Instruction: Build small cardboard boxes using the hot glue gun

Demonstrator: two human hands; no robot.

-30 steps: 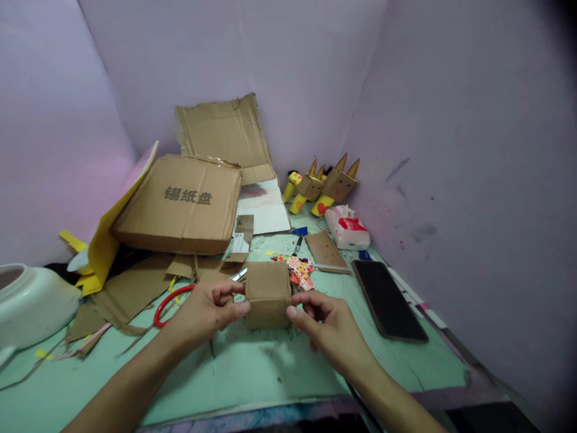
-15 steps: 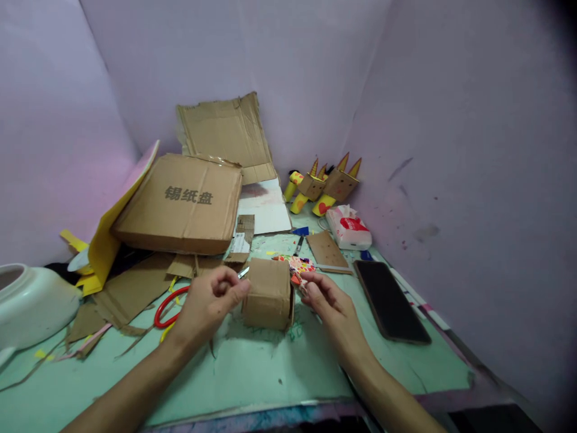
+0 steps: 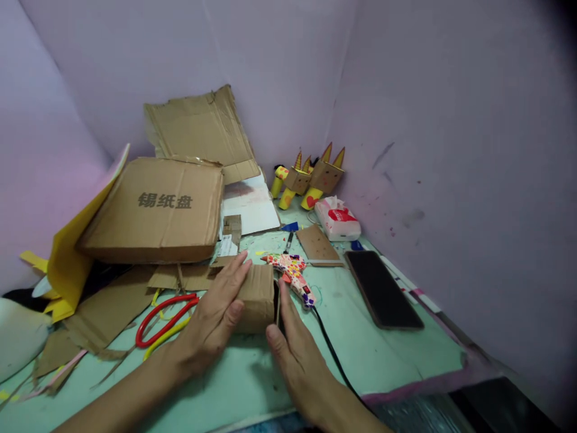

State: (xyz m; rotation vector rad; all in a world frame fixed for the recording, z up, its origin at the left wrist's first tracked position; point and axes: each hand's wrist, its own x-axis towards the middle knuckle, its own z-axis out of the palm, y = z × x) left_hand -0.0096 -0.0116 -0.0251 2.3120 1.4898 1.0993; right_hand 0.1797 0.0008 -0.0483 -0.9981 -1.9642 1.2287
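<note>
A small brown cardboard box (image 3: 258, 296) stands on the green table between my hands. My left hand (image 3: 211, 316) lies against its left side, fingers stretched out. On the other side, my right hand (image 3: 295, 355) presses flat on a flap at the box's right end, where a dark gap shows. Just beyond my right hand lies a colourful patterned glue gun (image 3: 294, 273) with a black cord. Red-handled scissors (image 3: 146, 328) rest to the left of my left hand.
A large cardboard box (image 3: 153, 210) and cardboard scraps (image 3: 106, 307) fill the left. A phone (image 3: 383, 290), a tissue pack (image 3: 338, 218) and a cardboard piece (image 3: 318, 243) lie right. Cardboard animal figures (image 3: 322, 180) stand behind. A white pot (image 3: 20, 340) sits at the left edge.
Both hands have opened from pinched fingers and now lie flat on the box's sides. The glue gun shows more fully. The view has shifted right.
</note>
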